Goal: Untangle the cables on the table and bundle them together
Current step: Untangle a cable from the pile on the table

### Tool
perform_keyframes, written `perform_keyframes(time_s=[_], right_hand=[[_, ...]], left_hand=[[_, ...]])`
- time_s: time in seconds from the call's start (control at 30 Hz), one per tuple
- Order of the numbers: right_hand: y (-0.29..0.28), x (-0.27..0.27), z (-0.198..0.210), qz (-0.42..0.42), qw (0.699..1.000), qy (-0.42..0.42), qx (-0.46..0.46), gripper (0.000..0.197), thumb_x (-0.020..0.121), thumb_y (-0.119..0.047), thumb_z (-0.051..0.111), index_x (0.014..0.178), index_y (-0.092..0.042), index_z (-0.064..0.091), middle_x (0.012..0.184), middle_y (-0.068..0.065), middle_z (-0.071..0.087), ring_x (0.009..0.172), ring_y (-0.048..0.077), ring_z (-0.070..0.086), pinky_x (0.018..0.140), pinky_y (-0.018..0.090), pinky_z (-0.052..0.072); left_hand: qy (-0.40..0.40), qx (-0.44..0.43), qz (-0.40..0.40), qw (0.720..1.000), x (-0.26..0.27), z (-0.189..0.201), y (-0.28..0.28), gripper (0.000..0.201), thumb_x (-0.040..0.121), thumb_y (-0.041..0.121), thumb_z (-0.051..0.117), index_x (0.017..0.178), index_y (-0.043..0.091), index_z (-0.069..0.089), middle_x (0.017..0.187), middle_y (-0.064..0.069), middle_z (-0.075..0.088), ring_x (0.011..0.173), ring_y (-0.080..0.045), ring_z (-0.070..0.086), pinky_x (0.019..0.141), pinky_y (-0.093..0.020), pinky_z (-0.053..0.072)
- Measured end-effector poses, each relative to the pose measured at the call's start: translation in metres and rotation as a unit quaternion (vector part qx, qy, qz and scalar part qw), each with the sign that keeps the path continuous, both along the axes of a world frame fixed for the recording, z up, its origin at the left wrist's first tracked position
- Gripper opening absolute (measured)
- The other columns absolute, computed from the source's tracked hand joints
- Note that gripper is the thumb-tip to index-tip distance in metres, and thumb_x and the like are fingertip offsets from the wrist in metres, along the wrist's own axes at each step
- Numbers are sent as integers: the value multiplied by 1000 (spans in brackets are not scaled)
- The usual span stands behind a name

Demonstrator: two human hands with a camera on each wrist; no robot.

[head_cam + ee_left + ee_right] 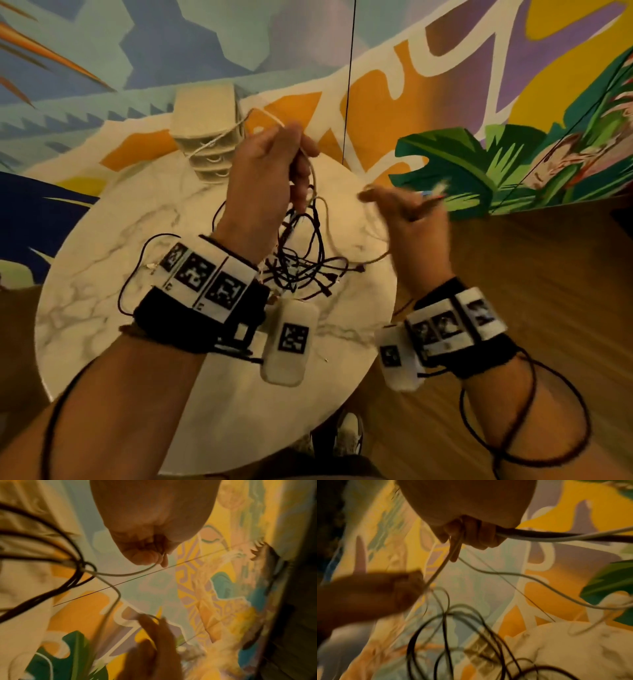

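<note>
Over the round marble table (137, 219) my left hand (294, 154) is raised and grips a white cable (325, 209). A tangle of black cables (301, 260) hangs from that grip down onto the tabletop. In the left wrist view the left hand (154, 553) pinches the white cable (120, 574), which threads through the black cables (51, 545). My right hand (407, 205), blurred, is to the right and holds the white cable too. In the right wrist view the right hand (467, 534) has its fingers curled round the white cable (440, 569).
A small beige drawer unit (205, 130) stands at the table's far edge, against a painted mural wall. Wooden floor lies to the right of the table. A thin dark cord (347, 85) hangs down in front of the wall. My shoes (349, 435) show below the near edge.
</note>
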State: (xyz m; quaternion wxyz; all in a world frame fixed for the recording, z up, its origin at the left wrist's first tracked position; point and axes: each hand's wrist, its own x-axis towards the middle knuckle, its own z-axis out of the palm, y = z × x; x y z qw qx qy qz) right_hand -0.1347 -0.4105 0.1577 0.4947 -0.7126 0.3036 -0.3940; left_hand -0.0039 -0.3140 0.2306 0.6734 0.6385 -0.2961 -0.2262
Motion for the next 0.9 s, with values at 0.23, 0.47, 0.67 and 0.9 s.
perform_keyframes(time_s=[0.23,0.47,0.67,0.9], right_hand=[[28,53,-34,107,981,162,-19,25,85,-43,65,61,-40,66,44,-13,50,49,6,45,51,20,37],[9,41,-95,140,928,340,58,28,87,-39,61,70,-18,67,76,6,68,78,25,63,71,34,49],[3,26,-77,59,976,165,128,36,93,-27,57,60,-16,66,59,-5,59,53,-4,50,60,16,40],[-42,-16,-29,-137,939,-6,315,35,92,-22,56,61,-6,54,43,-5,42,37,8,36,41,20,32]], left_hand=[[70,-52,-93,992,-7,28,11,36,101,24,37,72,8,50,55,0,37,44,-15,41,44,-26,43],[214,-216,18,953,33,22,24,37,101,28,37,71,12,52,52,1,38,45,-12,41,47,-26,45],[207,-70,105,970,52,-31,40,39,100,30,38,63,19,43,48,5,30,39,-10,28,39,-22,37],[-31,233,342,910,134,-62,98,18,90,29,44,78,18,51,67,-3,58,62,-25,57,56,-33,47]])
